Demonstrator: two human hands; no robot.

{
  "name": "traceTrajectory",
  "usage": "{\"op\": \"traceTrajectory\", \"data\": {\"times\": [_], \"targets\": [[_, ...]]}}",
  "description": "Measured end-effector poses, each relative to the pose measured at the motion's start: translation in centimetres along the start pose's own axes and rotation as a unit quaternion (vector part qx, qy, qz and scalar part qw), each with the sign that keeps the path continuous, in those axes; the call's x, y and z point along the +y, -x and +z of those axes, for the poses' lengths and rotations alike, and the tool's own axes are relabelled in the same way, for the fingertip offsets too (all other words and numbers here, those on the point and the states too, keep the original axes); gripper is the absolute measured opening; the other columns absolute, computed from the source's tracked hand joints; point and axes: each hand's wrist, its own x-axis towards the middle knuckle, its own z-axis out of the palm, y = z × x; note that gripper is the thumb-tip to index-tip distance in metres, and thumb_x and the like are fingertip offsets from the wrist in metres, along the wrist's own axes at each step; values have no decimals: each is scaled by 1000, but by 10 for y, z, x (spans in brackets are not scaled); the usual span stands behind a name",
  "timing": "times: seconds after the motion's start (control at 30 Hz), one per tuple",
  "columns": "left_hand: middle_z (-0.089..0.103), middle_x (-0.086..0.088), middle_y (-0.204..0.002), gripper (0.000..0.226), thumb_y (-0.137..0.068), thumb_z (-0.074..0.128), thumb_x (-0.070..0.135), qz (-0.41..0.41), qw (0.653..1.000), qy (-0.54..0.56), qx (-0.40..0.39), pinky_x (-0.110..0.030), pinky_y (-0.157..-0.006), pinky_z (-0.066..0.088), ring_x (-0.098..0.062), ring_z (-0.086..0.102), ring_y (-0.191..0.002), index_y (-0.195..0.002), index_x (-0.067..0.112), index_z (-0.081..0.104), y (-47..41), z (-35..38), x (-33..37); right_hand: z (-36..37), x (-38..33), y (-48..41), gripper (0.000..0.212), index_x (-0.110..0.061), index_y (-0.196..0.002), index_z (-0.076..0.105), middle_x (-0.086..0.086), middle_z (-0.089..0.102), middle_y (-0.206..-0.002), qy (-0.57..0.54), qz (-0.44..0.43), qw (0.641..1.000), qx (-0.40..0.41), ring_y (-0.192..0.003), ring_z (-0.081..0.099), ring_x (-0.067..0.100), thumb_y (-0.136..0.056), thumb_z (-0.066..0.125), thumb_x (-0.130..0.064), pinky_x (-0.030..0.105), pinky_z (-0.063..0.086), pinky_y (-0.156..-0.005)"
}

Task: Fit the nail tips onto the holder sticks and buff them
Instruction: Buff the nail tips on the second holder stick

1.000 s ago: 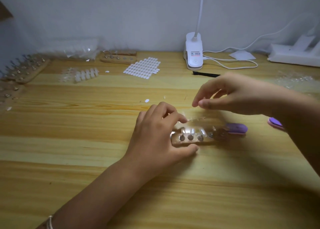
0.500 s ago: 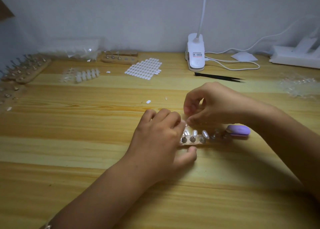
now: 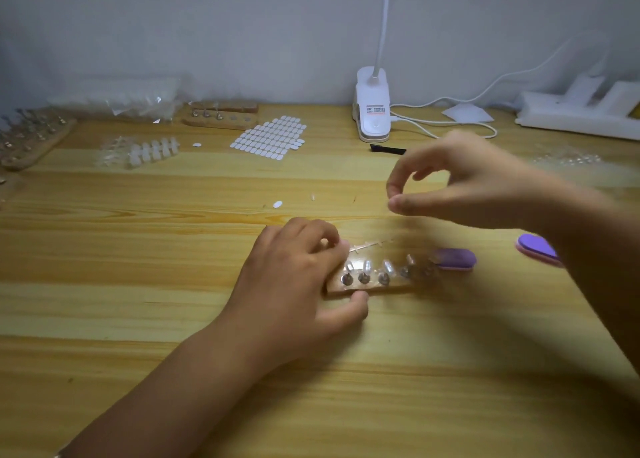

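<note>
A wooden holder block (image 3: 398, 287) lies mid-table with several metal sticks, clear nail tips (image 3: 367, 266) fitted on some of them. My left hand (image 3: 294, 281) grips the block's left end, thumb at the front edge, and its fingertips pinch a thin clear nail-tip strip (image 3: 369, 245) just behind the block. My right hand (image 3: 467, 187) hovers above and behind the block, blurred, with index finger and thumb nearly together; anything between them is too small to see. A purple buffer (image 3: 455, 259) lies at the block's right end.
A second purple buffer (image 3: 535, 248) lies partly under my right forearm. At the back stand a clip lamp (image 3: 373, 111), black tweezers (image 3: 388, 149), a sheet of white adhesive tabs (image 3: 270, 137), more holder blocks (image 3: 221, 116) and clear tip strips (image 3: 149, 151). A power strip (image 3: 581, 118) sits at far right.
My right hand has lifted up and to the right from the holder sticks, where it was half a second ago. The left hand still grips the block.
</note>
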Motion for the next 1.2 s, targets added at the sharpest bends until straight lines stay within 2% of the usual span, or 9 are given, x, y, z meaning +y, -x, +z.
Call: {"op": "traceTrajectory", "data": {"times": [0.1, 0.17, 0.27, 0.33, 0.5, 0.67, 0.93, 1.07, 1.2], "targets": [[57, 19, -113, 63, -71, 47, 66, -35, 995, 91, 32, -23, -99, 26, -3, 47, -113, -118, 30, 69, -3, -2, -3, -15, 5, 20, 5, -27, -80, 71, -10, 72, -85, -57, -29, 997, -50, -90, 65, 5, -84, 72, -28, 12, 45, -85], [55, 20, -116, 66, -67, 51, 68, -35, 992, 113, 49, -22, -102, 22, -1, 44, -115, -121, 33, 66, -8, -3, 0, -15, 9, 31, 8, -25, -84, 70, -11, 71, -87, -61, -37, 992, -103, -92, 66, 9, -85, 66, -32, 11, 45, -85], [54, 20, -116, 51, -65, 61, 65, -13, 990, 134, 51, -23, -99, 22, 0, 43, -113, -107, 37, 68, -16, -2, 12, -8, 14, 34, 14, -22, -89, 71, -15, 69, -90, -73, -19, 986, -148, -90, 65, 0, -87, 64, -33, 10, 48, -77], [54, 21, -115, 36, -67, 66, 58, -6, 988, 149, 43, -21, -97, 21, 0, 43, -113, -96, 37, 70, -22, 1, 20, -4, 15, 32, 21, -25, -88, 71, -16, 69, -91, -81, -15, 984, -160, -94, 64, 3, -83, 62, -43, 13, 45, -84], [59, 18, -107, 13, -71, 77, 42, -16, 982, 181, 44, -22, -88, 22, -1, 46, -105, -82, 36, 73, -33, 11, 30, 2, 17, 30, 18, -23, -87, 72, -10, 71, -88, -105, -4, 981, -162, -89, 65, 5, -86, 63, -38, 10, 43, -82], [62, 15, -96, 9, -71, 76, 37, -25, 980, 182, 75, -25, -86, 25, -5, 51, -98, -76, 30, 73, -33, 20, 34, 4, 18, 30, 9, -17, -87, 70, -6, 73, -85, -116, 15, 977, -176, -81, 65, 3, -95, 65, -20, 14, 46, -74], [66, 12, -83, 10, -72, 84, 29, -50, 970, 214, 103, -32, -86, 32, -11, 56, -89, -70, 26, 75, -33, 22, 39, 9, 16, 28, 10, -19, -85, 69, -12, 73, -81, -94, 16, 983, -155, -79, 66, 4, -94, 66, -18, 15, 47, -73], [66, 11, -83, 11, -72, 84, 30, -58, 969, 218, 96, -33, -86, 33, -12, 56, -89, -69, 25, 75, -32, 21, 40, 9, 10, 28, 14, -21, -78, 67, -12, 72, -79, -72, 25, 988, -136, -84, 67, 7, -91, 70, -18, 18, 48, -79], [65, 12, -84, 12, -73, 83, 32, -64, 971, 212, 90, -30, -84, 31, -11, 55, -91, -71, 23, 75, -32, 23, 38, 11, 4, 28, 17, -25, -74, 66, -20, 67, -74, -19, 40, 992, -122, -82, 60, -2, -89, 71, -22, 31, 49, -93]]}}
